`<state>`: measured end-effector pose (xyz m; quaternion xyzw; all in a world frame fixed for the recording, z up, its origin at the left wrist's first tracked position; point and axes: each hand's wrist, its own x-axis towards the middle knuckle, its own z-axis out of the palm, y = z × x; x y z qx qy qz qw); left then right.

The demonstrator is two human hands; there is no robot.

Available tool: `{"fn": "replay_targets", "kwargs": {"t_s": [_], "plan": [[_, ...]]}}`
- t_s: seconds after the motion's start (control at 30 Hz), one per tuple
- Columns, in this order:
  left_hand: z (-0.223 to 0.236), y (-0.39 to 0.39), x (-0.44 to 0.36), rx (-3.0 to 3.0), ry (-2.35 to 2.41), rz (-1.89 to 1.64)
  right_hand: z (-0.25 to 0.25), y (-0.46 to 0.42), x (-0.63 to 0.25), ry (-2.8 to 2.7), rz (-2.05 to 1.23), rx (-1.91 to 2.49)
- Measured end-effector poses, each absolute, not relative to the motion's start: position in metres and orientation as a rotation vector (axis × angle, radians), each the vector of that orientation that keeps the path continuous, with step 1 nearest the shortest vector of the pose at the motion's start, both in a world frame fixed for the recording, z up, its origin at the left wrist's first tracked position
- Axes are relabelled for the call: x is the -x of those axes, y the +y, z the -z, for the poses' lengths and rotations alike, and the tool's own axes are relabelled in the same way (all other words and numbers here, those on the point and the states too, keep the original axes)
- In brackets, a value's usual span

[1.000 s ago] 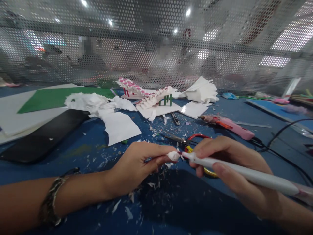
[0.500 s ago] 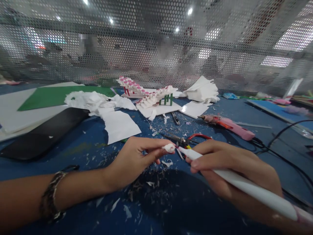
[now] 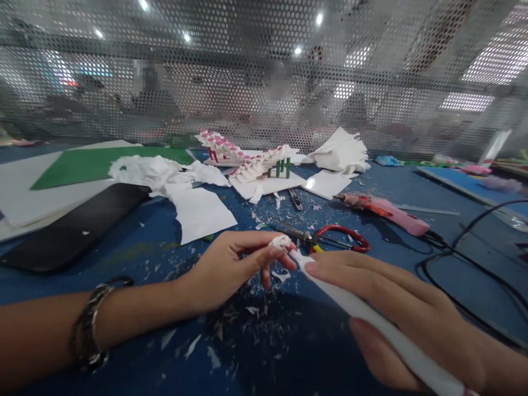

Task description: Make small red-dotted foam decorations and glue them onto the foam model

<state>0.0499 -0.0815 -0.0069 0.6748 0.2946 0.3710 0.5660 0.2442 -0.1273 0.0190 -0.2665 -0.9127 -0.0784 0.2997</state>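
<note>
My left hand [image 3: 218, 269] pinches a small rolled bit of white paper or tissue [image 3: 280, 242] between thumb and fingertips. A long white marker [image 3: 350, 300] is gripped in my right hand [image 3: 416, 297], its pinkish tip at or very near the right side of the roll. Just beyond the hands lie scissors [image 3: 344, 230] with red handles. White paper scraps [image 3: 281, 276] are scattered on the blue table below. Farther back stands a model [image 3: 251, 166] with rows of pink-topped white pieces on red and green posts.
A pink glue gun [image 3: 402, 219] lies right, its black cable [image 3: 457, 247] looping toward the edge. Crumpled tissue [image 3: 152, 170], a white sheet [image 3: 206, 214] and a black flat object [image 3: 78, 231] are left. A perforated metal screen [image 3: 247, 71] closes off the back.
My right hand has rolled over and flattened, fingers stretched along the marker, which now slants more steeply. The paper roll has shifted slightly left, and more of the scissors' red handle shows.
</note>
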Motion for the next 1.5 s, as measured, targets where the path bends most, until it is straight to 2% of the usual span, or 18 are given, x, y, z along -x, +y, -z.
{"fn": "replay_targets", "kwargs": {"t_s": [0.23,0.6,1.5], "plan": [[0.006,-0.082,-0.05,-1.619,0.645,-0.836,-0.022,-0.121,-0.242,-2.503,0.447,0.614],[0.009,-0.086,-0.05,-1.552,0.612,-0.746,-0.025,-0.12,-0.24,-2.444,0.561,0.668],[0.013,-0.089,-0.052,-1.587,0.628,-0.78,-0.013,-0.124,-0.247,-2.48,0.347,0.573]]}}
